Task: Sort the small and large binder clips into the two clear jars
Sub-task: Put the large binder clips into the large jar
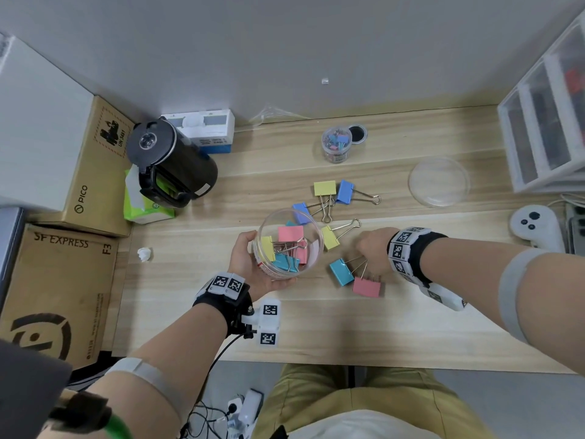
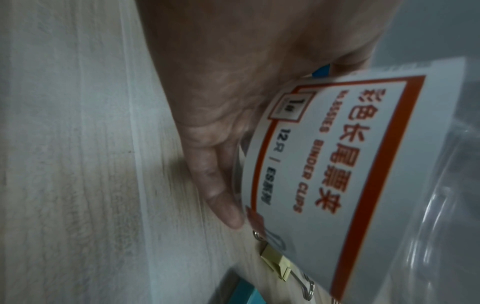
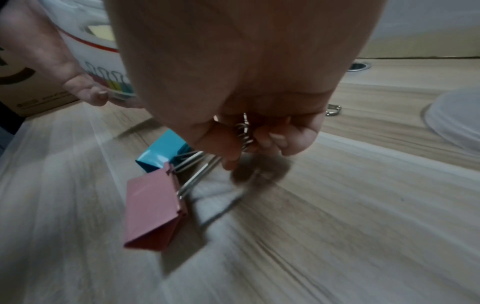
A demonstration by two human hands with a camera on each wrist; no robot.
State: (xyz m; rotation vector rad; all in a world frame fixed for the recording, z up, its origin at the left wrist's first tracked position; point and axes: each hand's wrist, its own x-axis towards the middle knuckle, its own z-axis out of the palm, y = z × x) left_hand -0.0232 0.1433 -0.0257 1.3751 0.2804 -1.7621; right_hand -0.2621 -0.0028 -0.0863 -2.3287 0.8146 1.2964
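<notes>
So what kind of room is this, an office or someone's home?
Probably an office or workroom desk pushed against a wall, though I can't be sure. A wooden desk carries a plastic drawer unit and an electric kettle, with shipping cartons stacked beside it.

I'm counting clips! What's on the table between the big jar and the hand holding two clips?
One yellow clip lies between the big jar and the right hand, seen in the head view.
</notes>
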